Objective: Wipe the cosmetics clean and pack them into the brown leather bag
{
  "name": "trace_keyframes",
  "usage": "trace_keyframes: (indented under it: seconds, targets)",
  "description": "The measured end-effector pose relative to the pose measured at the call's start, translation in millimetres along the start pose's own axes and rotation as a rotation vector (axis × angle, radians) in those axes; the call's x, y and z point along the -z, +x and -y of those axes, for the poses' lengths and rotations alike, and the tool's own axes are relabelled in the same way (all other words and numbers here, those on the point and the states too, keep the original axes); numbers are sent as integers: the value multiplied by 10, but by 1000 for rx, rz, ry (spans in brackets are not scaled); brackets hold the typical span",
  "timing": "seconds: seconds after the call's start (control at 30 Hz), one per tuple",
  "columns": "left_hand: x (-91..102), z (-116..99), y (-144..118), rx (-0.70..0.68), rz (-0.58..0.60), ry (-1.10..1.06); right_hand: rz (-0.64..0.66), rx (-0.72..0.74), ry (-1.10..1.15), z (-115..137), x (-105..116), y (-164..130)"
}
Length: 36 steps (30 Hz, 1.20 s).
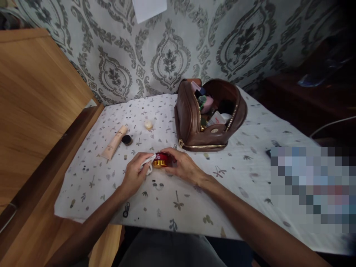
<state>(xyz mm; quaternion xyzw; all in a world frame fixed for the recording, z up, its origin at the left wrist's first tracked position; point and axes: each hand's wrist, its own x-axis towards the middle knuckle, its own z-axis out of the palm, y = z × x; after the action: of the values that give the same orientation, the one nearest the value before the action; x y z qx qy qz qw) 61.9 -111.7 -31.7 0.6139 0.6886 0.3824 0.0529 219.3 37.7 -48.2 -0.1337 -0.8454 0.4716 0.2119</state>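
A small red and gold jar stands on the patterned white cloth at the table's middle. My right hand is wrapped around its right side and holds it. My left hand grips a crumpled white wipe and presses it against the jar's left side. Both forearms reach in from the bottom edge.
An open brown leather pouch packed with several cosmetics sits behind the jar. To the left lie a beige tube with a black cap and a small pale round object. A wooden cabinet borders the left side.
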Motion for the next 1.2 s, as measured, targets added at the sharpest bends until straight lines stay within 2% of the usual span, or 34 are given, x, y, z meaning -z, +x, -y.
trace_keyframes:
  seconds: [0.13,0.4,0.53,0.7,0.83,1.0,1.2]
  targets:
    - [5,-7,-1,11,7,-44,14,53,-67,2,2,-10]
    - [20,-119,-129,-128,94,-54,-74,166,-244,-39,76,18]
    - [9,-124,-45,-111,80,-33,-41,164,-193,-36,110,21]
    - [-24,-88,94,-65,36,-15,-36,100,13,-78,94,23]
    - [-56,-84,71,-84,19,20,-35,57,91,-114,68,30]
    - [-98,-112,-77,-156,22,94,-37,78,-53,-59,122,29]
    - [-101,-131,-142,-185,51,124,-47,187,-220,-56,170,27]
